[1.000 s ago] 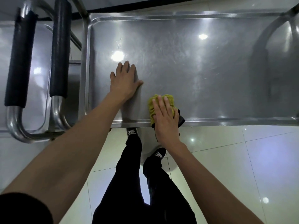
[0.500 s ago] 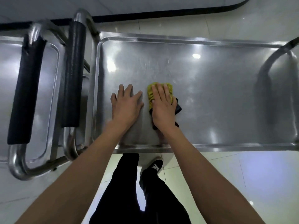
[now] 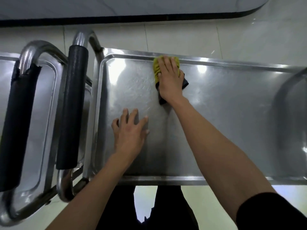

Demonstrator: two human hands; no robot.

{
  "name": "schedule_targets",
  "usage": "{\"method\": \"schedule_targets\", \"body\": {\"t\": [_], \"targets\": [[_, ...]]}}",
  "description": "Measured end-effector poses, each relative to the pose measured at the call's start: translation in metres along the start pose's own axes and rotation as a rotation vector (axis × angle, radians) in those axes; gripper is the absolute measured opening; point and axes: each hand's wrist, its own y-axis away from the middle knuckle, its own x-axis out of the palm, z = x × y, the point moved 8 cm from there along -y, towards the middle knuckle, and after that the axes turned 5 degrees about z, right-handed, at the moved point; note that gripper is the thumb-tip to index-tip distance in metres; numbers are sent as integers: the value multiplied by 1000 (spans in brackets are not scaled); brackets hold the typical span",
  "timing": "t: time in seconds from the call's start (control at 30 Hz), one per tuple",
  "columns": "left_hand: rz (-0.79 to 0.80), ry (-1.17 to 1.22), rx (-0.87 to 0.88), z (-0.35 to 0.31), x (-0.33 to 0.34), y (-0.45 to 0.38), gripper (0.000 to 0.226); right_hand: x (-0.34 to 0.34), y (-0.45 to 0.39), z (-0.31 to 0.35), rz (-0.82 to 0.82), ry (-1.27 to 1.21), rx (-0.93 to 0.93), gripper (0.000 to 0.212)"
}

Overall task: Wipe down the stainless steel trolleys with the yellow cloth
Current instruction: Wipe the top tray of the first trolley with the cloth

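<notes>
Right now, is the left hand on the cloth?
No. The left hand rests bare on the trolley top, while the right hand presses the cloth at the far rim.

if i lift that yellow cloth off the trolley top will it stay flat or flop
Probably flop: the cloth is bunched into soft folds under the right hand, so it looks limp. Likely light too, since flat fingers alone move it. On the smooth steel trolley it should slide easily when pushed, and a loose dark corner sticking out beside the hand would likely dangle.
</notes>
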Motion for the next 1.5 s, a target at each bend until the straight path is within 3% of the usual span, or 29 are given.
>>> {"method": "schedule_targets", "body": {"t": [0.2, 0.47, 0.63, 0.93, 1.07, 1.27, 1.5], "targets": [[2, 57, -36, 3, 3, 1, 46, -5, -13, 0, 58, 49, -158, 64], [-15, 116, -205, -6, 5, 18, 50, 7, 32, 11, 155, 109, -459, 65], [-125, 156, -377, -12, 8, 59, 37, 18, 74, 22, 182, 175, -586, 64], [-387, 356, -610, -30, 51, 208, 22, 47, 168, 39, 216, 253, -799, 63], [-336, 392, -708, -41, 83, 249, 28, 63, 219, 52, 269, 293, -896, 62], [-293, 439, -701, -60, 100, 260, 34, 83, 282, 62, 349, 309, -996, 72], [-298, 422, -709, -57, 100, 257, 36, 94, 322, 71, 398, 169, -1154, 54]]}}
